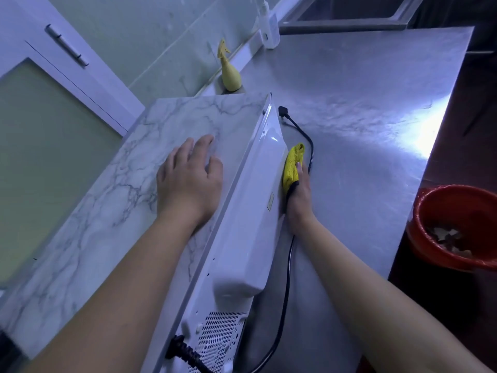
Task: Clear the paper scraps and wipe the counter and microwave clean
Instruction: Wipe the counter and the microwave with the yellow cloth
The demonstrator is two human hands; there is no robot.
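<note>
Left hand (188, 181) atop microwave (94, 211), cloth (291, 165) in right hand (300, 200)

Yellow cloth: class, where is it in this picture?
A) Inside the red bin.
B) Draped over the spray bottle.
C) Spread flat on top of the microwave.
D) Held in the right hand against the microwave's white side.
D: the right hand grips the yellow cloth against the white side of the microwave.

Wall (166, 36) ahead of me: pale marble-look tiles. My left: white cabinet (107, 76), frosted glass panel (48, 146), metal bar handle (66, 45). Steel sink (336, 28) in far corner. Floor (478, 117) on my right is dark, with a red bin (425, 246) on it. Light dim, bluish.
</note>
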